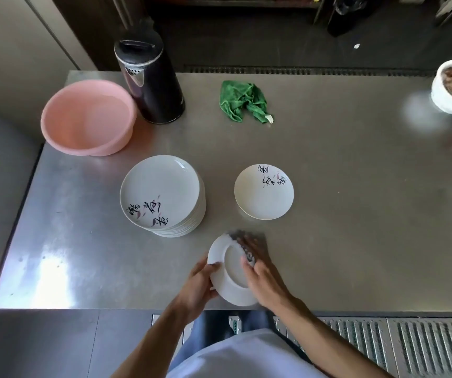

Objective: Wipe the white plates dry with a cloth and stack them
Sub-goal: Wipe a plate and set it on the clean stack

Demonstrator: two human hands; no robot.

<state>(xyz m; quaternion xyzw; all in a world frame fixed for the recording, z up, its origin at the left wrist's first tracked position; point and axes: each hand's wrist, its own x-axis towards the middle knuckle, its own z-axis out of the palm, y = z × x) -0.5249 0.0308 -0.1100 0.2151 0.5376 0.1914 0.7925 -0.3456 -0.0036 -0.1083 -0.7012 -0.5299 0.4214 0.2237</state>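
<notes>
Glare whitens the table (pixel 47 271) (near left); cloth (pixel 234 235) blurred.

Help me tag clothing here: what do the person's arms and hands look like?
Left hand and right hand are bare: no gloves, rings or watch visible. Both forearms show no sleeves. A white top shows at the frame's bottom.

Steel table (pixel 342 173) — basin (pixel 88 115), black jug (pixel 151 83), green cloth (pixel 242 100), plate stack (pixel 162 195), lone plate (pixel 263 192); perhaps bowl (pixel 444 103).

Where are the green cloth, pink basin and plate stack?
green cloth (pixel 242 100), head view, middle of the crumpled fabric
pink basin (pixel 83 113), head view, bare inner wall
plate stack (pixel 162 190), head view, centre of the top plate
</notes>
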